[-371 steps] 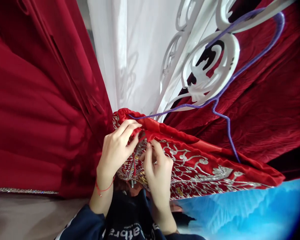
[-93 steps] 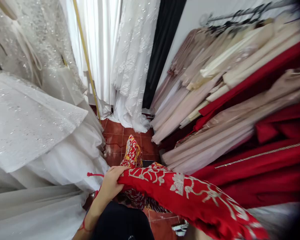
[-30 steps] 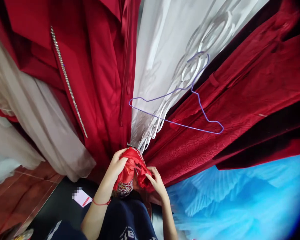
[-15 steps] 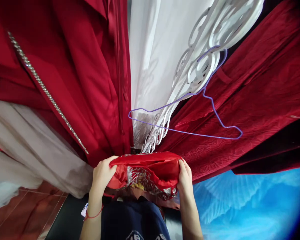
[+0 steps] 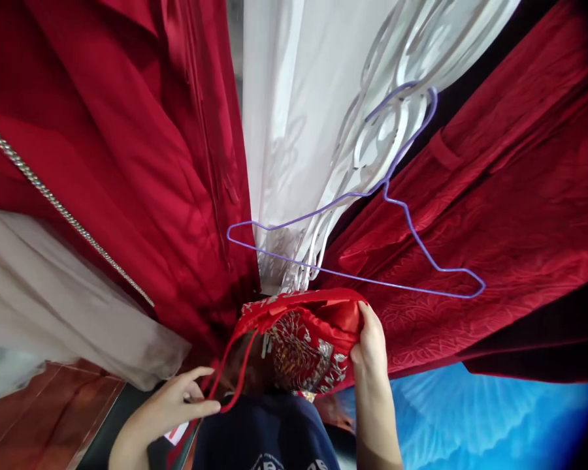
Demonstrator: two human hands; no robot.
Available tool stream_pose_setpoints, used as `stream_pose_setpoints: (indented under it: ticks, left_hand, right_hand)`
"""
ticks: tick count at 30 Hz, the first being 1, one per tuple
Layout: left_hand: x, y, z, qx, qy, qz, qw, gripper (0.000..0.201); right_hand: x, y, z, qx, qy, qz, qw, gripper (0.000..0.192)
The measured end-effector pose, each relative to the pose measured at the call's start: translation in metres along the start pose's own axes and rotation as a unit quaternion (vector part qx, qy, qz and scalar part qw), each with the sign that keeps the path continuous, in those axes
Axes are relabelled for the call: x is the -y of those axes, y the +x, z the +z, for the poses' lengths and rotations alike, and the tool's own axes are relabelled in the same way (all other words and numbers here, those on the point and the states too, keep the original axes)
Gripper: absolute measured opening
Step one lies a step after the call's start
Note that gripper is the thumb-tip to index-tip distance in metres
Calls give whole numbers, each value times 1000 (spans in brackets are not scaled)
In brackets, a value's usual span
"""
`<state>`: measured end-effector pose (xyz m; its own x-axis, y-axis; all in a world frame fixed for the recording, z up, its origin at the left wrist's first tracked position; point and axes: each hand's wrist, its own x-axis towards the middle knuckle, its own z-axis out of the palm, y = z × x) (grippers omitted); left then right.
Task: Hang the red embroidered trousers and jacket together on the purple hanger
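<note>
A red satin garment (image 5: 313, 346) with silver and gold embroidery hangs in front of my body, its waist edge folded at the top. My right hand (image 5: 371, 343) is closed on the right end of that edge. Off its left side runs a thin red strap loop (image 5: 244, 372), drawn down and to the left. At the loop's lower end my left hand (image 5: 191, 395) pinches the strap with thumb and fingers. Just above the garment, a purple wire hanger (image 5: 353, 277) hangs by its hook from a white scrollwork frame (image 5: 377, 140); neither hand touches it.
Red gowns hang at the left (image 5: 127, 150) and right (image 5: 509, 215). A silver beaded trim (image 5: 68, 215) crosses the left one. Pale fabric (image 5: 78, 287) hangs low at the left over a brown tiled floor (image 5: 44, 405). A blue printed surface (image 5: 494, 418) lies at lower right.
My left hand has let go of the garment's left edge and moved down and left, now pulling a red strap. My right hand keeps its grip. The view has shifted slightly.
</note>
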<state>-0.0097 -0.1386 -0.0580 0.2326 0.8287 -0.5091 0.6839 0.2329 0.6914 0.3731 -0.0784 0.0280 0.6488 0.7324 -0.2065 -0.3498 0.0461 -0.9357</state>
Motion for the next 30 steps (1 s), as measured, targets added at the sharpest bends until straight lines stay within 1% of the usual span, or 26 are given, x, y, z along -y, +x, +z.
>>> stream_pose_setpoints:
  ticks: [1,2,3,4,7,8,10,11,13,15,16,17,18,19,20,22,24,25,26,27,29,30]
  left_hand:
    - [-9,-3,4,-12,-7,13,1000,73]
    - [-22,-2,9,-47,4,30,998,76]
    - [-37,4,15,-104,22,46,993,76]
    - [-55,15,21,-152,34,70,985,76]
    - [-104,66,39,-251,23,161,954,71]
    - [-114,83,43,-275,38,169,946,68]
    - [-125,110,44,-271,67,147,949,53]
    - [-126,118,41,-265,75,136,952,49]
    - [-124,125,26,-267,75,125,953,45]
    - [-122,124,5,-294,71,125,945,39]
    - [-122,123,-6,-308,70,124,940,36]
    - [-125,123,-17,-321,70,125,936,33]
    - [-128,122,-27,-331,71,127,932,31]
    - [-134,122,-37,-338,71,130,929,29]
    - [-140,121,-46,-345,73,134,926,29]
    - [-154,116,-61,-361,88,149,916,26]
    - [-168,106,-72,-379,101,170,904,19]
    - [-175,99,-77,-380,99,187,900,16]
    - [-181,91,-82,-370,87,207,901,15]
    - [-187,84,-86,-343,68,229,908,19]
    - [-195,72,-93,-253,33,266,930,30]
    - [-197,68,-97,-213,26,278,936,32]
  right_hand:
    - [2,4,-4,7,-16,-16,1000,23]
    - [4,7,-9,21,-39,-34,998,23]
    - [5,9,-13,43,-68,-54,995,24]
    - [6,10,-17,68,-101,-74,990,25]
    - [12,8,-25,129,-176,-113,969,29]
    - [15,6,-28,141,-188,-115,965,30]
    - [25,4,-34,163,-186,-102,964,30]
    - [31,3,-39,172,-173,-91,966,29]
    - [47,3,-48,189,-137,-63,970,32]
    - [63,5,-56,212,-125,-41,968,37]
    - [71,6,-59,228,-137,-46,963,37]
    - [76,9,-62,242,-163,-66,954,35]
    - [80,12,-63,248,-197,-105,943,32]
    - [82,16,-64,241,-236,-160,928,29]
    - [82,22,-65,218,-275,-221,910,26]
    - [77,35,-65,144,-343,-321,871,21]
    - [68,49,-66,72,-379,-366,847,18]
    - [64,56,-67,43,-383,-377,842,19]
    - [61,61,-67,14,-377,-387,841,20]
    - [59,65,-68,-14,-365,-398,841,22]
    - [56,71,-67,-65,-345,-425,834,25]
    - [55,73,-66,-80,-350,-436,825,24]
